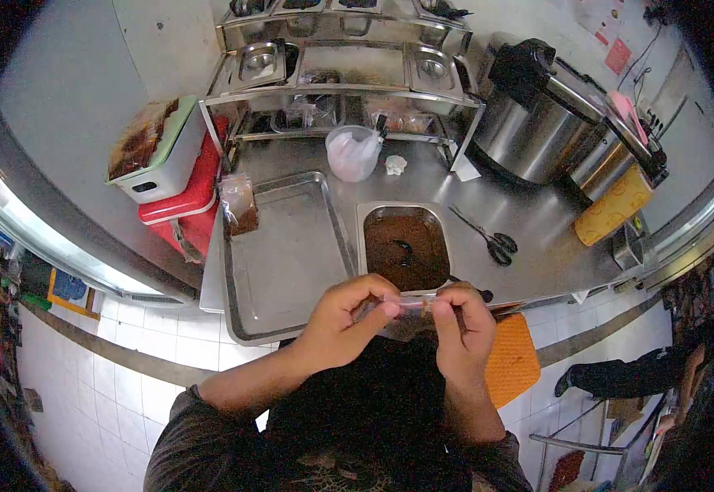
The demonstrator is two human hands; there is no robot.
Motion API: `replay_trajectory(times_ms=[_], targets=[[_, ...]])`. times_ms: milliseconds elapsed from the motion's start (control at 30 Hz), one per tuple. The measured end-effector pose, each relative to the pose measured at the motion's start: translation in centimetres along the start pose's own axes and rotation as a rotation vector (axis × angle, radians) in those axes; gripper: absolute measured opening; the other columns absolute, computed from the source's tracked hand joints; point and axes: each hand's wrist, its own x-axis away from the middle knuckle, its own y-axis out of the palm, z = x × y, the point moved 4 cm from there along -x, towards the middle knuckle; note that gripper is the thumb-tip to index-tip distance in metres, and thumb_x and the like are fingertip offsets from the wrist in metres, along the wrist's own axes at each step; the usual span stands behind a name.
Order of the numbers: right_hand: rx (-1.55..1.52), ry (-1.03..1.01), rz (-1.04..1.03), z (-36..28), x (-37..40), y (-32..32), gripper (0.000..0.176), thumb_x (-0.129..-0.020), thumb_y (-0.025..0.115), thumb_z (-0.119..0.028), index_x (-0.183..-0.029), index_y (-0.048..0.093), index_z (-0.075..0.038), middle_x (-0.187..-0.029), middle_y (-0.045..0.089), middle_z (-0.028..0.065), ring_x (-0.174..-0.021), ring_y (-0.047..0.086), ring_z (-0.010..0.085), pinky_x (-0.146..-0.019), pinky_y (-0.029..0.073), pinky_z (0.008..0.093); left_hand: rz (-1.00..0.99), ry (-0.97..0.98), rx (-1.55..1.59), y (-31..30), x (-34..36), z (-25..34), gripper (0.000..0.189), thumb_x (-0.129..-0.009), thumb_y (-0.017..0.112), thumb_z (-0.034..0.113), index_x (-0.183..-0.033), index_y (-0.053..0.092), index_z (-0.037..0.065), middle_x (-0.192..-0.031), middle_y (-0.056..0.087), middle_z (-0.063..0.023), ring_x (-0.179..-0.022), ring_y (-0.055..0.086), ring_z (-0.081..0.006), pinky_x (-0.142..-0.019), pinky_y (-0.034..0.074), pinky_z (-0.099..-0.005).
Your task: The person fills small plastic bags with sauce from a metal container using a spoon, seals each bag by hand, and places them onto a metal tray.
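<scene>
A small clear bag (406,305) is pinched shut-fingered between the left hand (336,324) and the right hand (459,328), just off the desk (537,221) edge, before a pan of brown sauce (406,246). Should either pinch be loosened, the bag could be dropped and its contents spilled. No writing can be read.
</scene>
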Motion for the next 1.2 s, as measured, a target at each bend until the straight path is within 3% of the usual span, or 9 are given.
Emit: replay_trajectory(times_ms=[67,267,367,467,767,867,1000,1100,1200], targets=[[-0.064,0.044,-0.045,0.1,0.1,0.6,0.007,-0.089,0.066,-0.005,-0.087,0.061,0.0,-0.082,0.058,0.0065,-0.074,0.056,0.0146,-0.064,0.045,0.0277,0.116,0.027,-0.041,-0.6,0.3,-0.5,0.01,-0.094,0.064,0.009,-0.097,0.064,-0.001,-0.092,0.065,-0.0078,-0.089,0.062,-0.0147,-0.078,0.048,-0.0297],[0.085,0.013,-0.183,-0.3,0.1,1.5,0.005,-0.086,0.064,0.004,-0.087,0.06,0.001,-0.085,0.06,0.0073,-0.077,0.056,0.0142,-0.071,0.045,0.0265,0.033,0.143,-0.335,-0.8,0.0,1.4,0.006,-0.087,0.07,0.007,-0.089,0.068,0.003,-0.084,0.069,-0.0117,-0.079,0.067,-0.0256,-0.073,0.052,-0.0352],[0.203,-0.147,-0.229,-0.8,-0.1,2.3,0.003,-0.086,0.065,0.002,-0.086,0.062,0.002,-0.081,0.061,0.0079,-0.073,0.057,0.0155,-0.067,0.045,0.0272,0.013,0.165,-0.345,-0.9,0.3,1.3,0.007,-0.086,0.072,0.008,-0.089,0.068,0.003,-0.086,0.07,-0.0113,-0.08,0.067,-0.0264,-0.074,0.052,-0.0358],[0.091,-0.004,-0.257,0.1,0.1,2.8,0.007,-0.083,0.069,-0.001,-0.09,0.068,0.0,-0.084,0.065,0.0139,-0.074,0.063,0.0253,-0.069,0.049,0.0331,0.015,0.223,-0.469,-2.0,0.5,1.6,0.007,-0.086,0.072,0.008,-0.09,0.068,0.004,-0.085,0.07,-0.0096,-0.08,0.067,-0.0254,-0.076,0.05,-0.0362],[0.128,-0.05,-0.262,1.0,0.5,4.2,0.026,-0.078,0.081,-0.013,-0.099,0.069,-0.003,-0.095,0.069,0.0105,-0.08,0.065,0.0225,-0.073,0.052,0.0315,0.007,0.119,-0.558,-5.9,1.7,2.1,0.007,-0.084,0.075,0.011,-0.082,0.072,0.005,-0.082,0.072,-0.0092,-0.076,0.07,-0.0236,-0.08,0.053,-0.0358],[0.016,0.039,-0.168,-1.2,0.2,3.3,0.036,-0.073,0.084,-0.008,-0.104,0.068,0.001,-0.094,0.067,0.0075,-0.077,0.057,0.0136,-0.067,0.046,0.0265,0.204,0.007,-0.634,-10.5,2.0,1.4,0.007,-0.088,0.071,0.008,-0.089,0.07,0.002,-0.083,0.072,-0.008,-0.078,0.068,-0.0164,-0.074,0.052,-0.0308],[0.14,-0.168,-0.192,-1.0,0.5,-0.8,0.038,-0.08,0.081,-0.021,-0.107,0.065,0.001,-0.093,0.063,0.0073,-0.079,0.054,0.0142,-0.068,0.043,0.0258,0.46,-0.271,-0.763,-18.0,1.4,-0.5,0.014,-0.094,0.065,0.014,-0.093,0.066,0.0,-0.085,0.07,-0.008,-0.08,0.067,-0.0133,-0.071,0.053,-0.0284],[0.106,-0.11,0.02,-0.4,0.6,-3.1,0.029,-0.077,0.08,-0.013,-0.102,0.068,-0.003,-0.084,0.065,0.0078,-0.074,0.058,0.0178,-0.065,0.046,0.0285,0.598,-0.386,-0.755,-24.0,0.9,-4.9,0.013,-0.093,0.063,0.013,-0.095,0.066,0.0,-0.085,0.07,-0.0116,-0.078,0.069,-0.02,-0.07,0.053,-0.032],[0.09,-0.114,0.123,-0.6,0.8,-4.7,0.021,-0.081,0.075,-0.01,-0.099,0.068,-0.002,-0.084,0.064,0.0076,-0.074,0.058,0.0172,-0.066,0.046,0.0277,0.559,-0.151,-1.269,-28.4,-0.8,-6.9,0.011,-0.09,0.063,0.008,-0.097,0.066,0.0,-0.087,0.068,-0.0165,-0.076,0.068,-0.0323,-0.071,0.054,-0.0383]])
